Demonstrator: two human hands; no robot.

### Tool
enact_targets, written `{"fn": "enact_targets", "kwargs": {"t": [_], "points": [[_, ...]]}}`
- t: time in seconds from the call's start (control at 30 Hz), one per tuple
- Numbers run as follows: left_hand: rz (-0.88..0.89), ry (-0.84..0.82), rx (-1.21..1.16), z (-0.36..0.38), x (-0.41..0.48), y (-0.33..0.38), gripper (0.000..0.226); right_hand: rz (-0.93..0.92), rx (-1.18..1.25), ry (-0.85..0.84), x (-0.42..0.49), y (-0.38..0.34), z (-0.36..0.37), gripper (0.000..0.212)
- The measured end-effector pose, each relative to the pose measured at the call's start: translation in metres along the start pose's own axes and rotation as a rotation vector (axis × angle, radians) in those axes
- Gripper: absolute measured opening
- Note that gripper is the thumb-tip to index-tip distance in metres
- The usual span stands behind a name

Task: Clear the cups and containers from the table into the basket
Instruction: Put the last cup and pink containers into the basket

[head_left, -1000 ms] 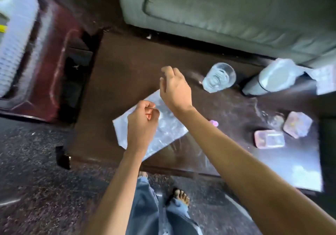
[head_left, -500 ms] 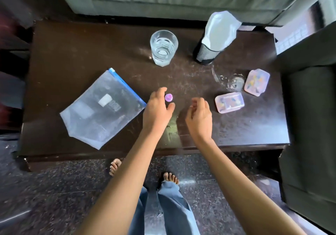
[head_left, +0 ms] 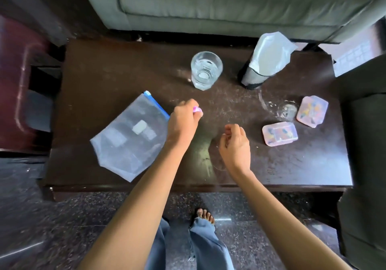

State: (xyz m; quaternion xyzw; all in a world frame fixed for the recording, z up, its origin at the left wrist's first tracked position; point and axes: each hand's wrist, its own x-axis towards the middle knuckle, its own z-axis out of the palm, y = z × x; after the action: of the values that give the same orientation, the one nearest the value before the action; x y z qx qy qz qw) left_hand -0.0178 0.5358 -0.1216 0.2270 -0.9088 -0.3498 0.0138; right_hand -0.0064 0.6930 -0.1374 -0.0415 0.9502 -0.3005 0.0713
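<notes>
picking up what?
left hand (head_left: 183, 123) pinched a small pink piece (head_left: 196, 109) in front of the glass (head_left: 206, 70); right hand (head_left: 236, 142) hung loosely curled, empty. next, i judged, a pink container (head_left: 279, 133) right of the glass.

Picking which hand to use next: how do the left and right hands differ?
The left hand pinches a small pink piece; the right hand holds nothing, fingers loosely curled. The left hand is beside the blue zip edge of the bag; the right hand is nearer a pink box. Both are over the table, short of the glass.
</notes>
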Motion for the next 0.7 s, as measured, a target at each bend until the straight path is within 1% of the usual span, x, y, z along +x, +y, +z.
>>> {"fn": "enact_targets", "kwargs": {"t": [0.17, 0.3, 0.47, 0.57, 0.7], "points": [[-0.057, 0.222, -0.09, -0.1, 0.039, -0.049, 0.008, -0.074, 0.047, -0.031, 0.008, -0.076, 0.035, 0.016], [-0.107, 0.414, -0.057, -0.192, 0.067, -0.107, 0.009, -0.168, 0.1, -0.061, 0.012, -0.153, 0.081, 0.016], [-0.159, 0.645, 0.0, -0.297, 0.094, -0.169, 0.014, -0.234, 0.14, -0.119, 0.012, -0.236, 0.128, 0.018], [-0.229, 0.707, 0.05, -0.341, 0.11, -0.199, 0.015, -0.262, 0.14, -0.142, 0.012, -0.273, 0.145, 0.019], [-0.42, 0.712, 0.104, -0.365, 0.127, -0.232, 0.019, -0.312, 0.146, -0.181, 0.017, -0.306, 0.164, 0.02]]}}
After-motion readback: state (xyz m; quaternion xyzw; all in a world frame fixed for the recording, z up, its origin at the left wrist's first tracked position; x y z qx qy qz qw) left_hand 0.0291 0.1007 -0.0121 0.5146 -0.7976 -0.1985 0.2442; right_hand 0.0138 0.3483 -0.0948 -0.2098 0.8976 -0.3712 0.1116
